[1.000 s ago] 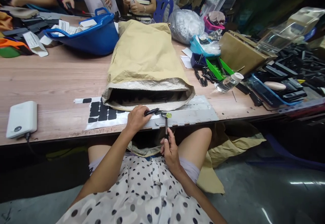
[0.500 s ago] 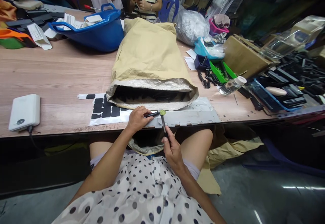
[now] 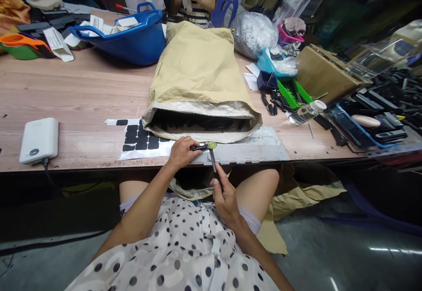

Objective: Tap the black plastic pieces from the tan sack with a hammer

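Observation:
My left hand [image 3: 182, 151] is closed on a small black part [image 3: 200, 147], pressing it onto a grey metal strip [image 3: 250, 152] at the table's near edge. Below the edge, my right hand [image 3: 223, 194] grips the dark handle of a small hammer [image 3: 213, 161]. Its yellow-green head [image 3: 212, 145] rests against the end of the black part. Just behind both hands lies a tan paper sack [image 3: 198, 75] on its side, its open mouth [image 3: 198, 123] facing me with dark pieces inside.
A sheet of black square stickers [image 3: 140, 138] lies left of the sack, a white power bank [image 3: 38, 140] farther left. A blue tub [image 3: 130, 38], plastic bottle [image 3: 306, 112], green tray [image 3: 290, 93] and black parts crowd the far and right sides. Other people stand behind.
The hammer head has come down from beside the black part to touch its end. My view has shifted a little, so the table's things sit farther right.

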A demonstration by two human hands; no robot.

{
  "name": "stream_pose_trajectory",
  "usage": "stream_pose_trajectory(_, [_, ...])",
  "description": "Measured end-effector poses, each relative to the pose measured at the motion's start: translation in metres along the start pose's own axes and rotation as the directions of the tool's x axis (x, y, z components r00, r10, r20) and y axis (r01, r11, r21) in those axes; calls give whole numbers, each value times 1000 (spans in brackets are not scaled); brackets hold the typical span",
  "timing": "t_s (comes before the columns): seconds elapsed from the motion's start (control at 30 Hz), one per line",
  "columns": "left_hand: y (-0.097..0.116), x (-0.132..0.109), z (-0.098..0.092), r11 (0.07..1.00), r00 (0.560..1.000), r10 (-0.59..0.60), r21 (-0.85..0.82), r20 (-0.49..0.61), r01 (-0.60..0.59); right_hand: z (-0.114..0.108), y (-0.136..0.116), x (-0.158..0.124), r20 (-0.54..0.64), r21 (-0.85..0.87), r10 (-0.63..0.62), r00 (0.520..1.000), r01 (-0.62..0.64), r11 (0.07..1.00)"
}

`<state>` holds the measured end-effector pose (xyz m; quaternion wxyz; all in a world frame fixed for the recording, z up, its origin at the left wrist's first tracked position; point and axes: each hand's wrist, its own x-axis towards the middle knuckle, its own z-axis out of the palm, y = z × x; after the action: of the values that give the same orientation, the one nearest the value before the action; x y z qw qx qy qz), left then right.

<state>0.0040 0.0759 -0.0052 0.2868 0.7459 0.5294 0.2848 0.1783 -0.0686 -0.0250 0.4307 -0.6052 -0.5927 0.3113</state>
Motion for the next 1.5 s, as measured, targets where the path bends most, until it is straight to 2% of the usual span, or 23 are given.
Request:
stream_pose_trajectory(0.23, [-1, 0, 0, 1000, 1000, 18, -2, -3, -18, 6, 6, -2, 56, 46, 6, 998, -8, 999])
stream_pose_trajectory(0.43, [2, -2, -2, 1000, 1000, 14, 18, 5, -14, -1, 14, 3, -111, 87, 79, 991, -69, 994])
stream_pose_trajectory(0.53, [1, -3, -2, 999, 999, 41, 25, 5, -42, -3, 18, 8, -142, 140, 159, 977, -139, 980])
stream_pose_trajectory(0.7, [-1, -5, -2, 997, 997, 73, 14, -11, -73, 4, 15, 11, -86, 334, 332, 939, -287, 898])
stream_pose_trajectory(1.03, [6, -2, -8, 999, 999, 50, 21, -16, -50, 11, 15, 12, -50, 389, 336, 940, -292, 874])
stream_pose_trajectory(1.13, [9, -7, -11, 995, 996, 84, -52, -39, -86, 10, 15, 13, -56, 369, 331, 942, -289, 883])
stream_pose_trajectory(1.2, [12, -19, -12, 980, 990, 134, -145, -49, -140, 9, 14, 13, -48, 364, 326, 944, -287, 886])
stream_pose_trajectory(1.27, [16, -38, -10, 953, 981, 194, -237, -6, -189, 8, 12, 14, -33, 365, 324, 946, -290, 885])
stream_pose_trajectory(1.37, [18, -70, -3, 948, 958, 216, -277, 191, -158, 8, 10, 14, -27, 372, 328, 944, -295, 880])
stream_pose_trajectory(1.43, [17, -85, 4, 982, 939, 116, -181, 323, -59, 8, 10, 14, -32, 376, 329, 944, -293, 879])
stream_pose_trajectory(1.5, [14, -92, 11, 997, 920, -69, 0, 385, 74, 8, 10, 15, -28, 380, 327, 945, -293, 877])
